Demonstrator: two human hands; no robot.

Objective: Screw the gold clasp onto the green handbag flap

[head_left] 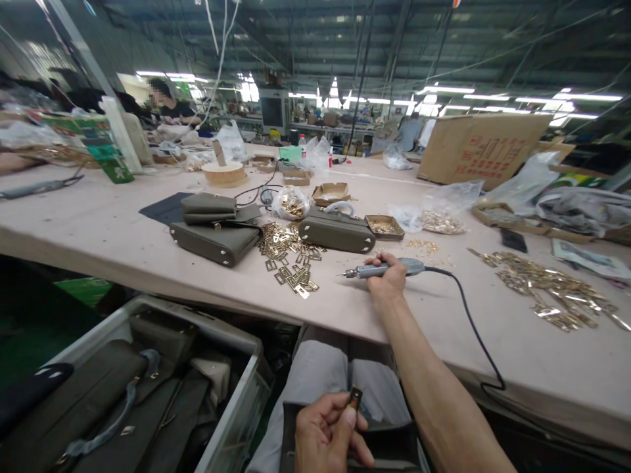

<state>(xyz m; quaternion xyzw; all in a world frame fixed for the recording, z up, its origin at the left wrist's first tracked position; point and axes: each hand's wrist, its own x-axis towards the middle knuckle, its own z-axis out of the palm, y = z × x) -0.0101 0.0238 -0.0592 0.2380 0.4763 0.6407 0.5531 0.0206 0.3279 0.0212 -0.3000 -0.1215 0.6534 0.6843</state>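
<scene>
The right hand [389, 279] rested on the table [98, 223], fingers wrapped around a grey electric screwdriver [387, 268]; its long axis lay nearly level, the thin metal bit pointing left, the black cord [473, 328] trailing from its rear end off the right side and down over the table edge. The left hand [328, 433] was low over the lap, thumb and fingers pinching a small brass-coloured metal plate [355, 395] held upright. Just left of the bit lay a scatter of shiny flat gold fittings [290, 259]; beyond the right hand sat a smooth olive leather bag [336, 232], boxy, with metal feet.
</scene>
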